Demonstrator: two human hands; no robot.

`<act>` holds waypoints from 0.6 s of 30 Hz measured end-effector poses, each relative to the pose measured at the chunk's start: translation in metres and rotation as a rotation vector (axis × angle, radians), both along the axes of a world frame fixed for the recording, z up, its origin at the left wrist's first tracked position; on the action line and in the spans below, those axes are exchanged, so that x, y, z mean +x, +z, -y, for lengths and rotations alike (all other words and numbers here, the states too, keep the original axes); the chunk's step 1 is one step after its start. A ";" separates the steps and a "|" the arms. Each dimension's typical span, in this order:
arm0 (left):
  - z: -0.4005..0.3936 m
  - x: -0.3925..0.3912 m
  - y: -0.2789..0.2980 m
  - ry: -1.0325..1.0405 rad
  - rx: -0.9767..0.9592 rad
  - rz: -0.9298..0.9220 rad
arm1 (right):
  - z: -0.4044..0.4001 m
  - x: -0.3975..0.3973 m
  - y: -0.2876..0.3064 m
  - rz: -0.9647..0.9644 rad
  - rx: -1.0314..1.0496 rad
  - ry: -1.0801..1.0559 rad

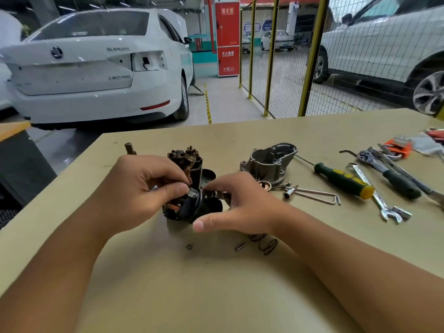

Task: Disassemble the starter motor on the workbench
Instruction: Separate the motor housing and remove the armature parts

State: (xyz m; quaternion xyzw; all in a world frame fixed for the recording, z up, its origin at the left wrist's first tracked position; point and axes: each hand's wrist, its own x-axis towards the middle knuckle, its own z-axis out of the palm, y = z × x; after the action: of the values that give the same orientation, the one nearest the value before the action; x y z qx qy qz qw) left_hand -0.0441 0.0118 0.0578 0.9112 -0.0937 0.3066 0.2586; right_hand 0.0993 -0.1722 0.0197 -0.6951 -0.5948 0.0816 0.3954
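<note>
While both hands pinch the starter motor, fingers curled

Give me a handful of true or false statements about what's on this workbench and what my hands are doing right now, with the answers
1. Both hands are on the dark starter motor. True: left hand, right hand.
2. The green-handled screwdriver is in the right hand. False: it lies on the workbench, to the right.
3. The grey metal housing sits apart from the motor. True.
4. The coil spring is still inside the motor. False: it lies loose on the bench.
5. An open-end wrench lies among the tools. True.
</note>
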 end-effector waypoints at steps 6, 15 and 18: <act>0.013 0.003 0.002 0.021 0.115 -0.030 | -0.004 -0.008 -0.001 0.220 -0.077 -0.049; 0.026 0.011 -0.001 0.072 0.147 0.012 | 0.000 -0.003 0.001 0.288 -0.173 -0.047; 0.027 0.008 0.000 0.054 0.140 0.001 | 0.007 -0.003 0.006 0.258 -0.201 -0.025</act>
State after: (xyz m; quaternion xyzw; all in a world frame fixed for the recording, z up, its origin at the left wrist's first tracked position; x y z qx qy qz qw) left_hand -0.0357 -0.0151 0.0576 0.9292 -0.0903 0.3066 0.1858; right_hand 0.0966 -0.1797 0.0260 -0.7432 -0.6207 0.0458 0.2455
